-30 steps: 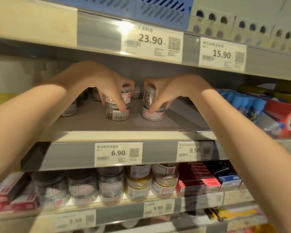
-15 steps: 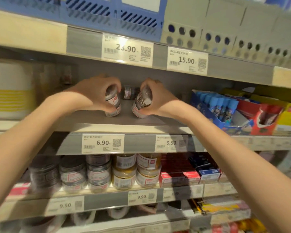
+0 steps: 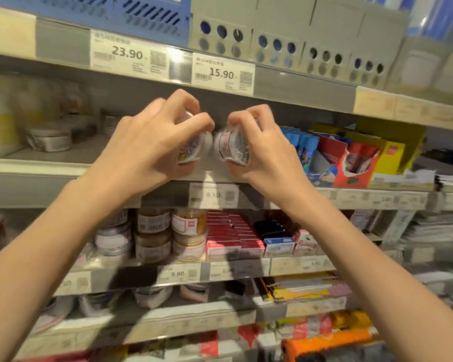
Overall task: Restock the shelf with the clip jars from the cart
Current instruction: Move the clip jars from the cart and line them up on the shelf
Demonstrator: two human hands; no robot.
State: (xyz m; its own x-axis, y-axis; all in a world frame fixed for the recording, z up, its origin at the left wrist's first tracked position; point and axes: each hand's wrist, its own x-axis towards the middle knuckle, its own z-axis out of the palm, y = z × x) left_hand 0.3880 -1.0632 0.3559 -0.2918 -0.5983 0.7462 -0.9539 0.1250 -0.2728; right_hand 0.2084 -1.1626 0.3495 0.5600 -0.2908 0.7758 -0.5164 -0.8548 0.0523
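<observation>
Gripping one clip jar (image 3: pixel 198 145) in my left hand (image 3: pixel 152 150), my right hand (image 3: pixel 262 150) clutches another jar (image 3: pixel 231 146) just above the shelf (image 3: pixel 50 163).

Both hands holding jars at the shelf

My left hand (image 3: pixel 152 147) grips one small clear plastic clip jar (image 3: pixel 196 146); my right hand (image 3: pixel 262 150) grips another clear jar (image 3: pixel 231 146) just beside it.

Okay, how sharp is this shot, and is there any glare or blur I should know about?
Head view: the 23.90 price tag up top reads clearly, with a bright glare patch on the tag strip between it and the 15.90 tag; both hands and their clip jars are slightly soft; the lower shelves and right edge smear with motion blur.
</observation>
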